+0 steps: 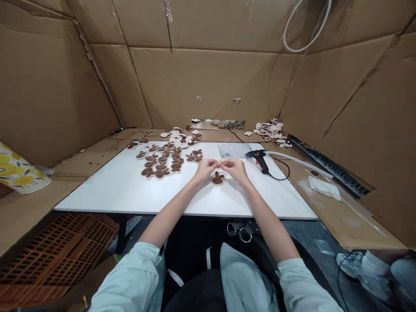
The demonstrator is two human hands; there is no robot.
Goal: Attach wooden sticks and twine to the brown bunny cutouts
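Observation:
Over the white board, my left hand point(207, 168) and my right hand point(234, 168) meet with fingertips pinched together. Whatever they hold between them is too small to make out. Just below and between them lies one brown bunny-head-shaped patch point(217, 178) with a pale edge. Several more brown patches point(162, 160) are spread on the board to the left of my left hand. A black hot glue gun point(260, 159) rests to the right of my right hand, partly over a clear plastic bag point(231, 151).
Cardboard walls point(208, 82) enclose the white board point(123, 195). Pale and brown patches point(271, 130) are heaped at the back right. A white tube point(299, 161) and a black cable run from the glue gun. An orange crate point(65, 255) stands below left; a person's shoe point(352, 264) shows lower right.

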